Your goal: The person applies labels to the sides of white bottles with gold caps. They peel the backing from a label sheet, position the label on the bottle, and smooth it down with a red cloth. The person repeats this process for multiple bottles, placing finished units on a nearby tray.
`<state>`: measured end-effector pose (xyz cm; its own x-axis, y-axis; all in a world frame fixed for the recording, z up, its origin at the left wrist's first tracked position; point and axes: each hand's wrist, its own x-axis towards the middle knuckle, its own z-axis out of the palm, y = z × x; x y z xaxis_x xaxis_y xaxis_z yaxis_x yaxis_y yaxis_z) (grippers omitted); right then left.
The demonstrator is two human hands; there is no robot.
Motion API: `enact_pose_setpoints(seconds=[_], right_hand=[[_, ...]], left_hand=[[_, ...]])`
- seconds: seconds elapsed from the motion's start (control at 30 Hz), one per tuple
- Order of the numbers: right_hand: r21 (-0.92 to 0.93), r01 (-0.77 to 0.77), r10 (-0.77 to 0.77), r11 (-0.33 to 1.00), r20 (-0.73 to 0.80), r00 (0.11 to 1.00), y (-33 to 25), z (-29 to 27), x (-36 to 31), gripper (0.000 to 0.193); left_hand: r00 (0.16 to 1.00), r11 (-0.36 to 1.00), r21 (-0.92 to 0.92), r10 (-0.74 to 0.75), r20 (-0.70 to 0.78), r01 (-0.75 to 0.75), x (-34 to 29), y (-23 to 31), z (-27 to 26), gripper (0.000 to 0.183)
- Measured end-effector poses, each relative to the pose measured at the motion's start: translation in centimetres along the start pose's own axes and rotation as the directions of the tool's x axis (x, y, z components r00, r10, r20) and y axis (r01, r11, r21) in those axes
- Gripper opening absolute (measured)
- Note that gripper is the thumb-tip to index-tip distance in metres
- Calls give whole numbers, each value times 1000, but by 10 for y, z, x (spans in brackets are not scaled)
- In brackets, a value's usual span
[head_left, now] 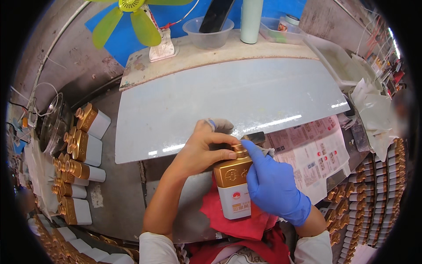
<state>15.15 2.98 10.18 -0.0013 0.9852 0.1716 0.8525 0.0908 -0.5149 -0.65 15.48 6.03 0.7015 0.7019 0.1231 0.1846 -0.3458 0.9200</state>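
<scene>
A flat-sided bottle [235, 200], white below with an embossed gold shoulder, stands tilted before me on a red cloth [215, 206]. My left hand [202, 147] is bare apart from pale covers on some fingertips. Its thumb and forefinger pinch the gold neck [239, 151]. In a blue glove, my right hand [276, 182] presses against the bottle's right side, its forefinger reaching up to the neck. Beside that forefinger is a dark block-like piece [255, 137], and a scrap of greyish material [269, 152] shows at the glove; whether the hand holds either is unclear.
A pale board [228, 101] slopes across the bench beyond my hands. Printed sheets [312, 154] lie to the right. Similar bottles [88, 145] stand at the left, and many more [360, 207] fill the right side. A green fan [145, 24] and a clear bowl [209, 37] are behind.
</scene>
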Motion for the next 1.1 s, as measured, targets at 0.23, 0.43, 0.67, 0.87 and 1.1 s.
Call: enact_pose_setpoints(seconds=[0.23,0.43,0.67,0.87,1.1], right_hand=[[235,-247,222,940,129,966,9,-19,2,58],[-163,385,-317,908,332,888,20,-25,-2,73],[-213,686,-397,696,682,615,-9,-30,43,65],[-190,698,-398,691,705,587,-12,-17,57,59],[-266,489,-415,831,290,863,-3,-11,-21,71]], left_hand=[[990,998,34,-51,130,47,0,5,-16,27],[979,998,19,47,200,-51,8,-4,-18,29],[964,998,-59,51,260,-37,13,-6,-22,56],[967,997,-80,30,254,-10,15,0,-21,58],[982,997,-3,80,172,-81,-2,16,-18,46]])
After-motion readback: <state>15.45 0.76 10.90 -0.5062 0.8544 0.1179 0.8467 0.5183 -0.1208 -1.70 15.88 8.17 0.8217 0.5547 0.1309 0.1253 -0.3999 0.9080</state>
